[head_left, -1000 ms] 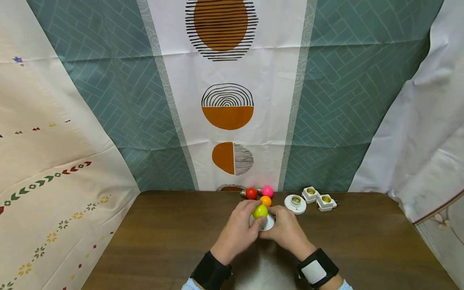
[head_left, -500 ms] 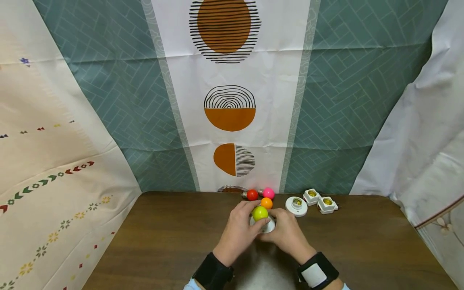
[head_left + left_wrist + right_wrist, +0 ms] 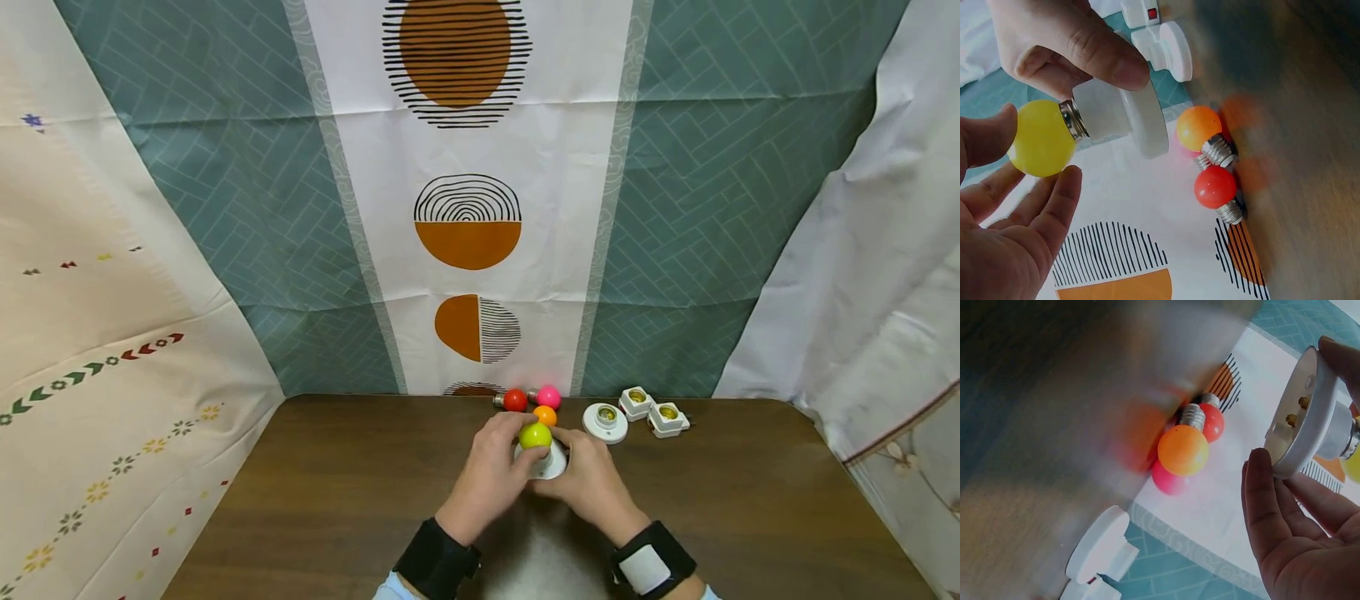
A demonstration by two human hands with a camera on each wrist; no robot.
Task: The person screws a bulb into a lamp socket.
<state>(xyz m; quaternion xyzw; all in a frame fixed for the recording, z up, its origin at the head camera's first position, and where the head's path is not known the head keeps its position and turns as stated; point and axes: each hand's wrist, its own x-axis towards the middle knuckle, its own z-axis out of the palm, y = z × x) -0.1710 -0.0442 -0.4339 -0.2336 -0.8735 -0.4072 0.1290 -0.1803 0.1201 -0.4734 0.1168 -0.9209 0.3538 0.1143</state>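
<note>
My left hand pinches a yellow light bulb between thumb and fingers. The bulb's metal screw base sits partly inside the neck of a round white lamp holder, with some thread still showing. My right hand grips that holder by its rim, thumb on one side and fingers on the other. In the right wrist view the holder's open underside faces the camera, with brass screws inside. Both hands are held close together above the brown table.
Beyond the hands lie an orange bulb, a red bulb and a pink bulb. To their right stand another round white lamp holder and two square white sockets on the table. A patterned cloth hangs behind.
Both hands keep their hold on the bulb and the holder, with only slight finger movement visible. The whole head view has shifted a little.
</note>
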